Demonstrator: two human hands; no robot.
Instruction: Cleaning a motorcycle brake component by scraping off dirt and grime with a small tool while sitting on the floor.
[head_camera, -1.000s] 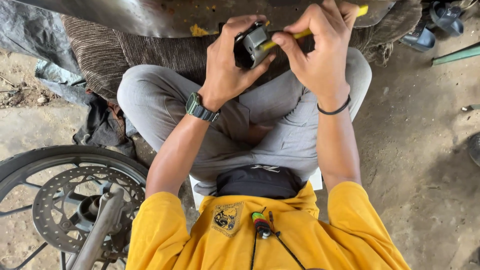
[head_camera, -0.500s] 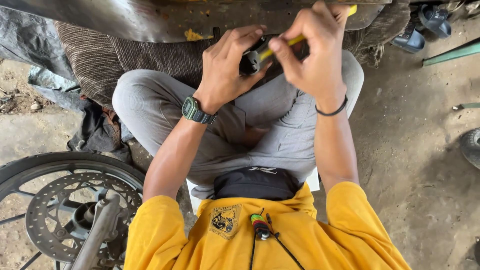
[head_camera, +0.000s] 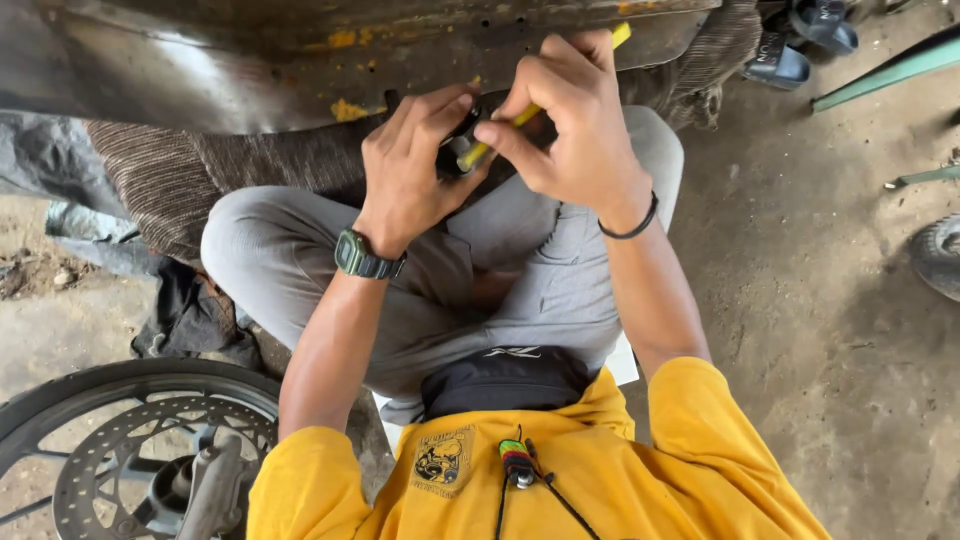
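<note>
I sit cross-legged on a dusty concrete floor (head_camera: 800, 330), a worn metal panel (head_camera: 300, 60) just beyond my hands and a striped cloth (head_camera: 200, 175) under it. A motorcycle wheel (head_camera: 120, 450) with its brake disc lies near my left elbow; sandals (head_camera: 790, 45) sit beyond my right hand. My left hand (head_camera: 415, 160) is closed around a small dark part (head_camera: 460, 145), and my right hand (head_camera: 570, 125) pinches a yellow-handled tool (head_camera: 530, 110) whose tip meets that part. Since a second ago both hands have lifted closer to the panel, and the part is more hidden by my fingers.
</note>
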